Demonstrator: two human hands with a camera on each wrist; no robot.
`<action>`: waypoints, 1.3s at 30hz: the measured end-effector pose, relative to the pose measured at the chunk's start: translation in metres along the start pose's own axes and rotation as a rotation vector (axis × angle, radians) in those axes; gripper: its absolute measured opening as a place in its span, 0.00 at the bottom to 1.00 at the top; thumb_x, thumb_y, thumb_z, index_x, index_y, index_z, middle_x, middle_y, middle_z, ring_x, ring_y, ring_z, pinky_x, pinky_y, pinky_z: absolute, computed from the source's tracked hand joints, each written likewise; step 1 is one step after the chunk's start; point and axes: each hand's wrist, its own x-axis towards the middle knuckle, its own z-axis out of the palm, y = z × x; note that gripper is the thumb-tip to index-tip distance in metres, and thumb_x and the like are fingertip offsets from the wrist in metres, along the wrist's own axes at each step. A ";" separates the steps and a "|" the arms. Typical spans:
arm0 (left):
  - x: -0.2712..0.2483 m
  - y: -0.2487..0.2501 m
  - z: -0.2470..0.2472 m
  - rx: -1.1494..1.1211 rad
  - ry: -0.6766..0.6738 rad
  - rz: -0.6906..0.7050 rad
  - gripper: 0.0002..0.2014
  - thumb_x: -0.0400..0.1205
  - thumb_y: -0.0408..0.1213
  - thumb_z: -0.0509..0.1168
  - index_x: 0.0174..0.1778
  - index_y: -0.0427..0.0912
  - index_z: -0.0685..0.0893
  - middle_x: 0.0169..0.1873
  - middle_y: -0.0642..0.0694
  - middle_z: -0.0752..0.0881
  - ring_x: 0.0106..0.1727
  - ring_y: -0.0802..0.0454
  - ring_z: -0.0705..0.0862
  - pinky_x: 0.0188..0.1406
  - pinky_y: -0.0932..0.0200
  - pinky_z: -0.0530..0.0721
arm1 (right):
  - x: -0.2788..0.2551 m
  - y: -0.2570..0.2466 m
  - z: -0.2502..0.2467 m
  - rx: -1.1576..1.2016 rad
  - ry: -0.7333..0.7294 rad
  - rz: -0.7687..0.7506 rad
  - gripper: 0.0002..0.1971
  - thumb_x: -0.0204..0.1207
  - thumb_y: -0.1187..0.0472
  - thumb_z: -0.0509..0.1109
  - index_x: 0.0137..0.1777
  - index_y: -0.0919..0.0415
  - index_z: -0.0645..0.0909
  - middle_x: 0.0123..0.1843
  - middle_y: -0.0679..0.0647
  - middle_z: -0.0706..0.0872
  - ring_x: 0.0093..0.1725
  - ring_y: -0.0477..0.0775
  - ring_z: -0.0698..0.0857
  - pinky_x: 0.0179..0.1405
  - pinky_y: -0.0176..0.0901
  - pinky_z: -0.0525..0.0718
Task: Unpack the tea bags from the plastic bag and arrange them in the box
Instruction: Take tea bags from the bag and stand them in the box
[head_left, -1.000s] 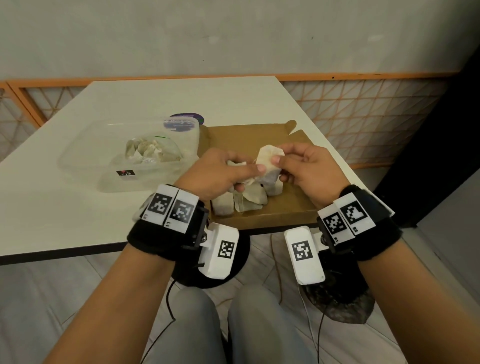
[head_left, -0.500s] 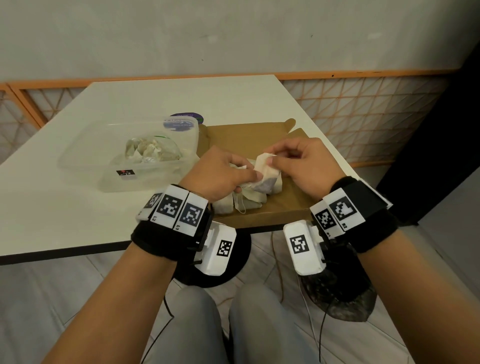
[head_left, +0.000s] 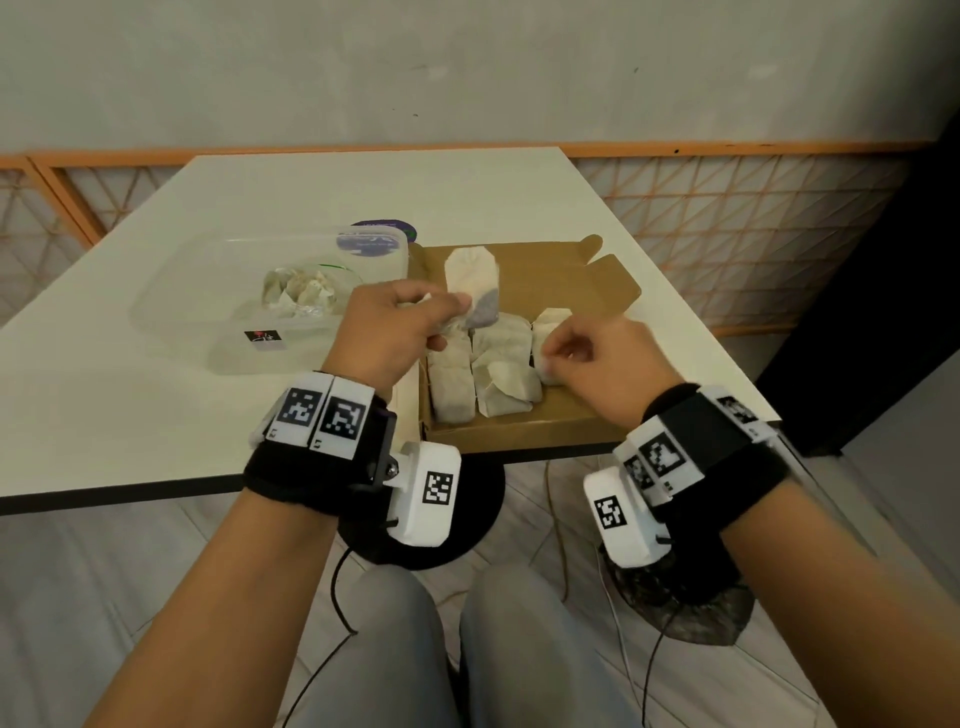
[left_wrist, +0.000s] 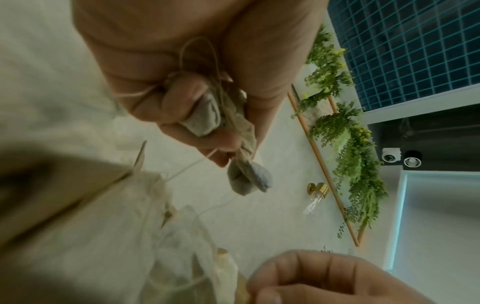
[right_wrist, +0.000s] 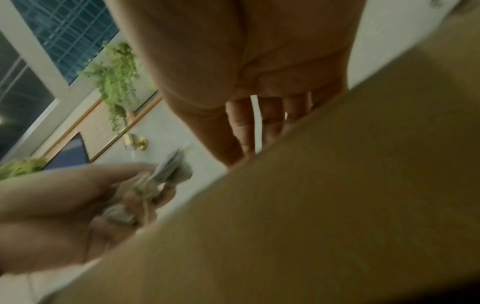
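The brown cardboard box (head_left: 519, 428) lies open at the table's near edge, with several tea bags (head_left: 501, 384) laid side by side in it. My left hand (head_left: 410, 322) hovers over the box's left side and grips a bunch of tea bags (left_wrist: 207, 115); one tea bag (head_left: 474, 286) stands up from the fingers and another (left_wrist: 249, 181) dangles below. My right hand (head_left: 587, 353) is low over the box's right side, fingertips pinching the rightmost tea bag (head_left: 551, 332). The plastic bag (head_left: 301, 291) with more tea bags sits in a clear tub.
The clear plastic tub (head_left: 228, 338) stands left of the box on the white table (head_left: 130, 415). A purple round lid (head_left: 384, 228) lies behind it. The box's open flap (head_left: 597, 275) reaches toward the table's right edge. My knees are under the near edge.
The hands have parted. The left hand lifted its tea bags up and to the left. The right hand let go of that bunch and dropped to the tea bag at the box's right.
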 end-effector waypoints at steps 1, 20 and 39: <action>-0.001 -0.004 0.003 -0.014 0.000 -0.021 0.06 0.75 0.37 0.75 0.33 0.43 0.86 0.21 0.53 0.80 0.17 0.63 0.77 0.18 0.72 0.71 | -0.003 -0.004 0.007 -0.007 -0.038 -0.023 0.05 0.72 0.60 0.73 0.47 0.54 0.84 0.41 0.46 0.83 0.39 0.42 0.79 0.43 0.29 0.79; -0.002 -0.026 0.007 -0.059 -0.019 -0.046 0.08 0.76 0.38 0.74 0.44 0.37 0.87 0.32 0.50 0.83 0.18 0.64 0.79 0.21 0.73 0.73 | 0.016 0.010 -0.023 0.169 -0.063 0.118 0.05 0.78 0.59 0.67 0.49 0.60 0.81 0.41 0.54 0.86 0.39 0.48 0.81 0.40 0.36 0.77; 0.001 -0.028 0.007 0.009 -0.063 -0.002 0.06 0.76 0.37 0.74 0.34 0.45 0.85 0.39 0.50 0.84 0.18 0.63 0.80 0.25 0.73 0.78 | 0.027 0.007 -0.021 0.177 -0.058 0.354 0.09 0.80 0.69 0.60 0.42 0.56 0.73 0.39 0.56 0.82 0.36 0.53 0.85 0.38 0.43 0.86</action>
